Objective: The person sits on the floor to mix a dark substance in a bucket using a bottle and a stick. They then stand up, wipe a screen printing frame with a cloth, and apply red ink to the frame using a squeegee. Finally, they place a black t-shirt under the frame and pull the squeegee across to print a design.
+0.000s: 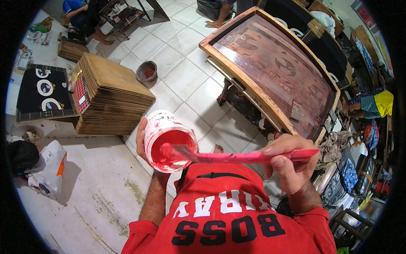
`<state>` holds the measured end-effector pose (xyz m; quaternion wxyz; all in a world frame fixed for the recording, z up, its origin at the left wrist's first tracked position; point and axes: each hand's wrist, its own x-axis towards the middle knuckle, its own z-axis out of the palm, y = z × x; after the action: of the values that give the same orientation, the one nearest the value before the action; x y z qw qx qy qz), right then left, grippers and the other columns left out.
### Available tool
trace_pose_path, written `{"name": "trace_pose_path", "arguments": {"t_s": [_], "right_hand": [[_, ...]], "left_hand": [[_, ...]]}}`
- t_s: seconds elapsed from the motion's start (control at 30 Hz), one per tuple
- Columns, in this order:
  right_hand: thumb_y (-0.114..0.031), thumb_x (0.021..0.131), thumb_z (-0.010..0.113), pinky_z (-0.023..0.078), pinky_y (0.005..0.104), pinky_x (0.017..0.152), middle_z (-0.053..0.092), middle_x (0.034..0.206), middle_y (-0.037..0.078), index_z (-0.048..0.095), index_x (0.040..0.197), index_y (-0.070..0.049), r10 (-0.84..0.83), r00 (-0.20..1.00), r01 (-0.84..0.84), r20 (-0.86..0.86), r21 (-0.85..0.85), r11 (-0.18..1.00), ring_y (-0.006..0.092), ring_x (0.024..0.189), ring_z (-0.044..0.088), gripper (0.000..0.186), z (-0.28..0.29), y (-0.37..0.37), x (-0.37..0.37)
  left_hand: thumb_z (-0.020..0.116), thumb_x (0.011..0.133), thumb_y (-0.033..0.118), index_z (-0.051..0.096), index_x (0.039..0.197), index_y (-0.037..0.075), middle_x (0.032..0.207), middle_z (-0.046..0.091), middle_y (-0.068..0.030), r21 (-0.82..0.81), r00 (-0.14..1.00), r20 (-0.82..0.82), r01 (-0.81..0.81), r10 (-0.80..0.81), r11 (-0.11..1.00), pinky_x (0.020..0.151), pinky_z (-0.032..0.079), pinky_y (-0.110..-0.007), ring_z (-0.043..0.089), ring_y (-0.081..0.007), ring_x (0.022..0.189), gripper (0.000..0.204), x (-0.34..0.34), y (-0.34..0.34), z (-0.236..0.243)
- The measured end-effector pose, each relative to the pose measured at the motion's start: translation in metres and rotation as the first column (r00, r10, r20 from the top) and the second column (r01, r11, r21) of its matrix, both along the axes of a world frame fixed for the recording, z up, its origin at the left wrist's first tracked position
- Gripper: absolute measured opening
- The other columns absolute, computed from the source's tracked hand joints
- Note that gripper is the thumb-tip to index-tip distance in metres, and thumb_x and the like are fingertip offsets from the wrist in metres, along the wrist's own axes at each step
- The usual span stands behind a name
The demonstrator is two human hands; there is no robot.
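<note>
My left hand [141, 139] grips a white plastic tub [163, 118] smeared with red ink, tilted so that its red inside shows. My right hand [292, 167] holds a long pink-red stirring stick [224, 156] by one end. The stick's other end, coated in red, is in the mouth of the tub. Both are held in front of my red shirt, above the tiled floor.
A wood-framed printing screen [249, 46] stands at right, beside clothes and bags. At left are stacked boards [114, 93], a black printed fabric piece [27, 97] and a white bag [46, 161]. A small bucket [146, 71] sits on the floor. Other people [78, 12] appear at the edges.
</note>
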<state>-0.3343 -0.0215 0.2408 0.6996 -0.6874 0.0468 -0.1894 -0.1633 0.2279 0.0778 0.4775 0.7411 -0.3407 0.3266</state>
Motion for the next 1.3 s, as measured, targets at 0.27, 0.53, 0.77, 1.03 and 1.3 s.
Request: {"name": "trace_pose_path", "arguments": {"t_s": [0.27, 0.53, 0.77, 1.03, 1.3], "right_hand": [[0.002, 0.085, 0.074, 0.056, 0.0305, 0.061, 0.077, 0.090, 0.014, 0.075, 0.109, -0.002, 0.180, 0.955, -0.022, 0.235, -0.549, 0.835, 0.0211, 0.067, 0.071, 0.025, -0.014, 0.009, 0.033], [0.001, 0.093, 0.068, 0.054, 0.0305, 0.058, 0.072, 0.083, 0.015, 0.071, 0.107, 0.001, -0.062, 0.961, 0.050, -0.269, -0.053, 0.997, 0.0231, 0.066, 0.070, 0.014, -0.057, 0.056, 0.042], [0.003, 0.085, 0.071, 0.056, 0.0349, 0.069, 0.072, 0.097, 0.012, 0.067, 0.118, -0.003, 0.322, 0.945, -0.215, 0.059, -0.632, 0.745, 0.0264, 0.087, 0.074, 0.034, -0.064, 0.034, 0.055], [0.002, 0.085, 0.073, 0.057, 0.0385, 0.069, 0.074, 0.096, 0.016, 0.068, 0.111, -0.001, 0.243, 0.966, -0.258, -0.089, -0.337, 0.906, 0.0302, 0.081, 0.073, 0.026, -0.078, 0.037, 0.061], [0.001, 0.085, 0.073, 0.057, 0.0408, 0.072, 0.073, 0.096, 0.015, 0.068, 0.116, -0.003, 0.243, 0.968, -0.244, -0.059, -0.443, 0.863, 0.0332, 0.082, 0.072, 0.032, -0.091, 0.026, 0.055]], "left_hand": [[0.095, 0.073, 0.031, 0.027, 0.155, 0.010, 0.156, 0.040, -0.0225, 0.043, 0.970, -0.209, 0.132, -0.121, 0.990, 0.113, 0.051, -0.050, 0.045, -0.0352, 0.143, 0.109, -0.008, 0.006, -0.008], [0.101, 0.063, 0.031, 0.027, 0.154, 0.005, 0.155, 0.040, -0.0226, 0.210, 0.965, -0.251, 0.129, -0.074, 0.969, 0.113, 0.047, -0.046, 0.047, -0.0371, 0.141, 0.120, -0.020, 0.005, -0.014], [0.104, 0.059, 0.030, 0.029, 0.153, 0.001, 0.155, 0.040, -0.0206, 0.190, 0.925, -0.360, 0.203, -0.124, 0.961, 0.113, 0.049, -0.045, 0.051, -0.0327, 0.138, 0.123, -0.033, 0.013, -0.026], [0.104, 0.060, 0.027, 0.028, 0.153, 0.001, 0.155, 0.038, -0.0206, 0.195, 0.896, -0.420, 0.244, -0.144, 0.950, 0.111, 0.051, -0.043, 0.052, -0.0323, 0.137, 0.123, -0.033, 0.011, -0.044], [0.102, 0.063, 0.019, 0.032, 0.151, 0.002, 0.150, 0.047, -0.0195, 0.211, 0.862, -0.484, 0.284, -0.153, 0.935, 0.106, 0.055, -0.041, 0.062, -0.0298, 0.128, 0.113, -0.032, 0.001, -0.047]]}}
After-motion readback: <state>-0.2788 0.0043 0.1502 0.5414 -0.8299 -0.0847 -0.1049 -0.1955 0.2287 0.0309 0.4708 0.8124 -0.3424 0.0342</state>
